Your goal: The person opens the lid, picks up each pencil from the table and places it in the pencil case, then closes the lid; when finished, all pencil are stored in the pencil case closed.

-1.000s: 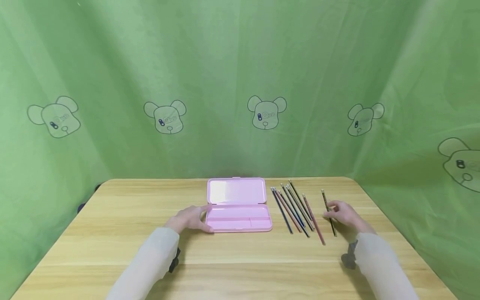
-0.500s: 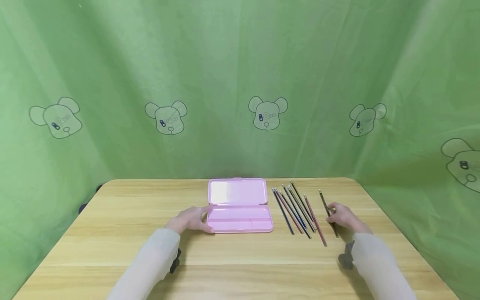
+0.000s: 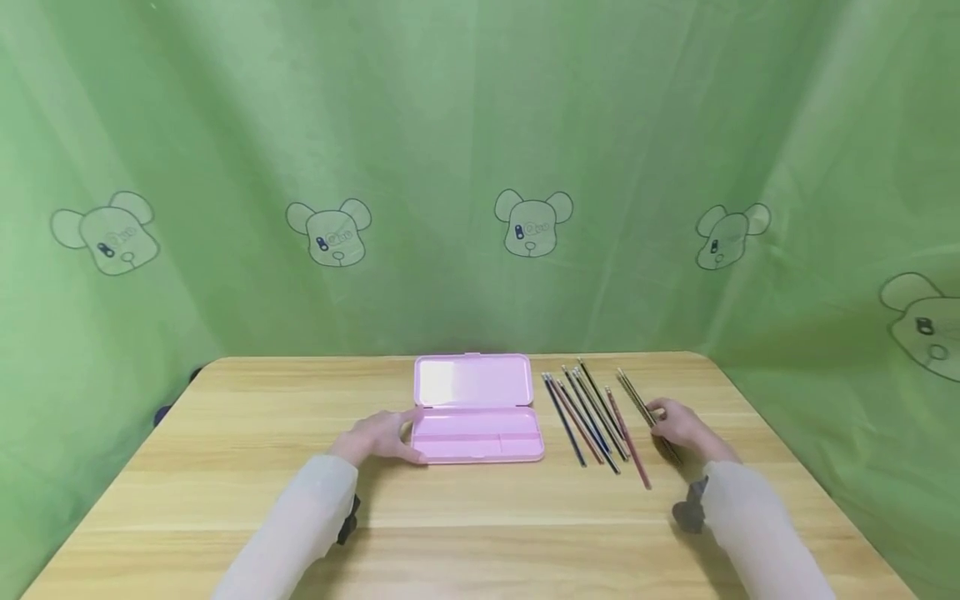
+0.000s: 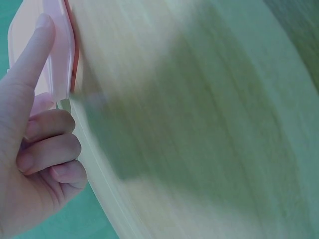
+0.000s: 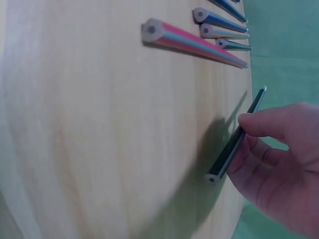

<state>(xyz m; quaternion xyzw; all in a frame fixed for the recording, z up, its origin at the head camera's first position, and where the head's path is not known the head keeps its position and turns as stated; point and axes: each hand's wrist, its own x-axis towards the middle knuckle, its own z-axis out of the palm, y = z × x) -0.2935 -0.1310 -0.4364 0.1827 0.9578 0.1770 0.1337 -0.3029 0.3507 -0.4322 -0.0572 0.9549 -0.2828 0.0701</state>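
Note:
A pink pencil case (image 3: 522,459) lies with its lid (image 3: 480,383) folded back and its compartments facing up. My left hand (image 3: 381,435) grips the case's left end, thumb at the front corner and a finger at the back one. In the left wrist view, several fingers (image 4: 52,147) curl beside the case's end (image 4: 62,55). To the right, my right hand (image 3: 678,423) pinches a dark pencil (image 3: 636,400) between thumb and fingers. That pencil (image 5: 232,152) slants over its shadow in the right wrist view, its flat unsharpened end toward the camera.
Several pencils (image 3: 577,417) in blue, red, black and gold lie loosely side by side between case and right hand. A red pencil (image 3: 628,437) is the nearest of them to that hand. Behind the wooden table (image 3: 480,533) hangs a green curtain (image 3: 420,300).
The dark pencil in my right hand has turned, its far end swinging left toward the other pencils. The right hand has shifted slightly left and back. My left hand stays on the case.

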